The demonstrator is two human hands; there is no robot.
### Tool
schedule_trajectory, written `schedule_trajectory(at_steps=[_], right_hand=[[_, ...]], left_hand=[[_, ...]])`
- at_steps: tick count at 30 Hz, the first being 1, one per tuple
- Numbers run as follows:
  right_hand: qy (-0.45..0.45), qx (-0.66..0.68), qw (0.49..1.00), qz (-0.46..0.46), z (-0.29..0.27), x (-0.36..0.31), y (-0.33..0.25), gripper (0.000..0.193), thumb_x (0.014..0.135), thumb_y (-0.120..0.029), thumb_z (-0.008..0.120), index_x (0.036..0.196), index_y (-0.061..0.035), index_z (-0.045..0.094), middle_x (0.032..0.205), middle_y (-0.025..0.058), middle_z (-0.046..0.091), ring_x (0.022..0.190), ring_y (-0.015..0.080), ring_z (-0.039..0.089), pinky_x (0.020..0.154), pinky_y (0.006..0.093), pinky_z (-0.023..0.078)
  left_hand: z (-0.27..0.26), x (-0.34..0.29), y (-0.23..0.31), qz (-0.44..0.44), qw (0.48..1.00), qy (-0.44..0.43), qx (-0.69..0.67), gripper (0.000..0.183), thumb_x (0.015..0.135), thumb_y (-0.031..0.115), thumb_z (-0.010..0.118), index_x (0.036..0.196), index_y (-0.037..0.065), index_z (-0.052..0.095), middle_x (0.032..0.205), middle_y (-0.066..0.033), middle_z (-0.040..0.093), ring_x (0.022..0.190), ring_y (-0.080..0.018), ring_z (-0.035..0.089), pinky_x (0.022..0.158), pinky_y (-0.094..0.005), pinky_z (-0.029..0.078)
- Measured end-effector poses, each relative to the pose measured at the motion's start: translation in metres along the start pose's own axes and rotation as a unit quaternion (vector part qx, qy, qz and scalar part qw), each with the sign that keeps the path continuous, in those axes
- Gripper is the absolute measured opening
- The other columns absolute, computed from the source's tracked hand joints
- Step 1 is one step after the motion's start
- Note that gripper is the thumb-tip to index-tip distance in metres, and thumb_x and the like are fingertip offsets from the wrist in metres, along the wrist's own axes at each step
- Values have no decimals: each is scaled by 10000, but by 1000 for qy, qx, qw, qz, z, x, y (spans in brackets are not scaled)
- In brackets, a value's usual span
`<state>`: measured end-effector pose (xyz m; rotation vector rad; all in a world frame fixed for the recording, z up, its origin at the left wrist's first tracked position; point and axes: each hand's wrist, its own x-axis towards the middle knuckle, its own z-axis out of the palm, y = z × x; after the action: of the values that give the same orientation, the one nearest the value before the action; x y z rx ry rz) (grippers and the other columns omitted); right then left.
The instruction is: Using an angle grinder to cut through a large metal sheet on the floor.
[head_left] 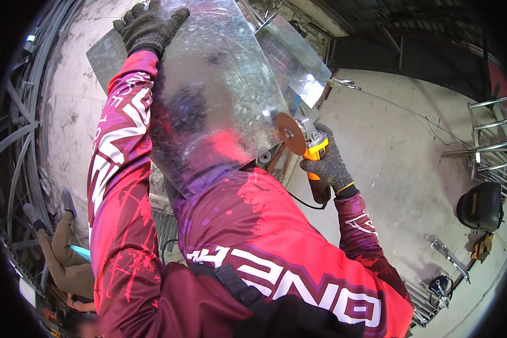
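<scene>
Near three o'clock I see the right hand (pixel 334 164) wrapped round the grinder (pixel 316 150), likely heavy, best held behind its disc (pixel 289 134); at eleven, the left hand (pixel 149 29) lies spread on the sheet (pixel 225 79), probably stiff, slick, best pressed flat.

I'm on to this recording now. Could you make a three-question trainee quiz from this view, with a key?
1. Which power tool does the right hand hold?
2. True or false: the left hand, resting on the galvanized metal sheet, is bare.
3. Which part of that sheet is the brown cutting disc nearest in the picture? A) left edge B) right corner C) top end

Key:
1. An angle grinder.
2. False: it wears a dark gray glove.
3. B.
</scene>
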<state>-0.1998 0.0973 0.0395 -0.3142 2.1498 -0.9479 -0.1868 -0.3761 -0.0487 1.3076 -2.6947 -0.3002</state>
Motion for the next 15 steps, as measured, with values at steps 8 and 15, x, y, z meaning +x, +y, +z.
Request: schedule_trajectory(at_steps=[8,15], right_hand=[[-59,-19,998,13,-6,-5,23,954,642,-74,886,1463,-82,400,1289,107,578,1190,222,564,1023,361,494],[-39,-8,998,52,-1,-11,26,946,646,-68,886,1458,-69,402,1289,110,582,1179,218,574,1014,355,501]], left_hand=[[-15,-6,-15,-22,1000,-10,9,919,820,699,642,1540,159,457,1498,-216,473,1439,-381,376,1236,-579,142],[-7,-3,-9,-11,1000,0,10,932,819,705,642,1546,156,446,1496,-220,472,1439,-386,374,1238,-582,136]])
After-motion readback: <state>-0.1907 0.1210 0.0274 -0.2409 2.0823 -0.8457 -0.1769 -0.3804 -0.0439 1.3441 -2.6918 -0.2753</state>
